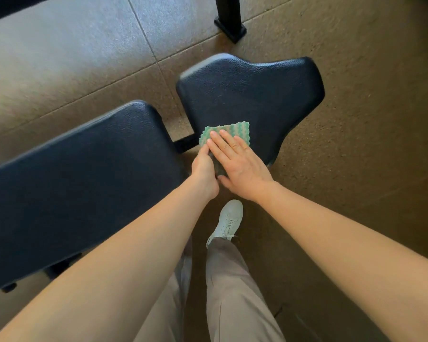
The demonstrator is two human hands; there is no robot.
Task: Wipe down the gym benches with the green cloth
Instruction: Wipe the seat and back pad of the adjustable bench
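While your right hand presses flat, fingers spread, on the green cloth, your left hand pinches its near edge. Cloth lies on the dark seat pad; speckled brown floor surrounds it.

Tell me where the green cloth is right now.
In the head view, the green cloth lies near centre on the near edge of the seat pad, under the right hand, with the left hand at its left edge.

No writing, label, brand mark or number can be read anywhere here, neither on the dark padded bench surfaces nor on the floor.
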